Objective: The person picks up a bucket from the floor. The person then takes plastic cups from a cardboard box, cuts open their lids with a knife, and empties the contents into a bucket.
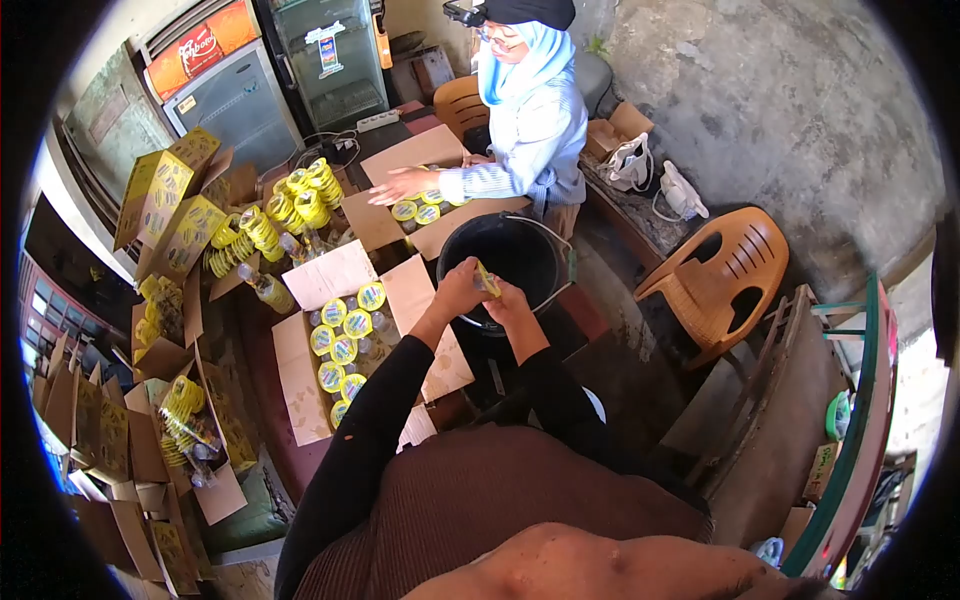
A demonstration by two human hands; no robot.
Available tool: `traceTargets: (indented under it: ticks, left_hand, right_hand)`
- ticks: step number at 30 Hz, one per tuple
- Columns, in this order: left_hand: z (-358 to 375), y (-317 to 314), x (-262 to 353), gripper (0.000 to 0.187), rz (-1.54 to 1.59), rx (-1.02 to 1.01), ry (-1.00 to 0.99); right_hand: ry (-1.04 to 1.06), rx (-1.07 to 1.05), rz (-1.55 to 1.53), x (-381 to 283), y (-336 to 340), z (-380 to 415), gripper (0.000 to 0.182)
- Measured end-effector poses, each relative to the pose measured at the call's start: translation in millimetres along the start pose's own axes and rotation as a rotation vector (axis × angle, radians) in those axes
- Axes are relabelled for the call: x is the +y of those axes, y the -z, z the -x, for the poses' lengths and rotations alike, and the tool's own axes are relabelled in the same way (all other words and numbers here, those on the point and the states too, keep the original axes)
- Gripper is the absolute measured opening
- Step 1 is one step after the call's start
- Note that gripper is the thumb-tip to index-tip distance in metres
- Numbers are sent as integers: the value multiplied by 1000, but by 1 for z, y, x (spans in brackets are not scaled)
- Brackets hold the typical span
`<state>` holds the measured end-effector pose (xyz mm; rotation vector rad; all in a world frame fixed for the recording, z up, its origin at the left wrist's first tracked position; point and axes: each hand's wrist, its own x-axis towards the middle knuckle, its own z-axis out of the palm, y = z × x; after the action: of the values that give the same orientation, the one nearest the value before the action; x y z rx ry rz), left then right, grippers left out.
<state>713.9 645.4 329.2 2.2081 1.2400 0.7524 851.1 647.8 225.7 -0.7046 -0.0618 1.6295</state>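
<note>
Above the black bucket [480,235], my left hand [458,290] and my right hand [512,306] come together around a small yellow-topped cup [487,280]. The fingers of both hands are closed on it, and they hide most of its body. Left of my left forearm lies an open cardboard box [305,385]. Several clear cups with yellow printed lids [343,349] stand in rows inside it, with one part of the box showing no yellow lids.
Across the table a person [530,140] reaches over another open box [400,160] of yellow-lidded cups. Stacks of yellow cups [300,195] and bottles [268,290] stand at left. More cartons [130,450] pile up at far left. An orange plastic chair [725,275] is at right.
</note>
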Motion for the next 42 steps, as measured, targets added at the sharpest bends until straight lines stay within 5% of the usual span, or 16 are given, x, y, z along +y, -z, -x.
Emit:
traceTargets:
  ticks: [10,40,42]
  left_hand:
    - [-5,-2,4,68,-162,-87,99]
    - [-28,0,26,30,-789,-91,-117]
    - [-29,-2,27,30,-861,-80,-148]
  right_hand:
    - [51,108,-44,2,10,-12,20]
    - [11,18,49,0,-2,-3,14]
    - [8,173,-135,-3,-20,12,12]
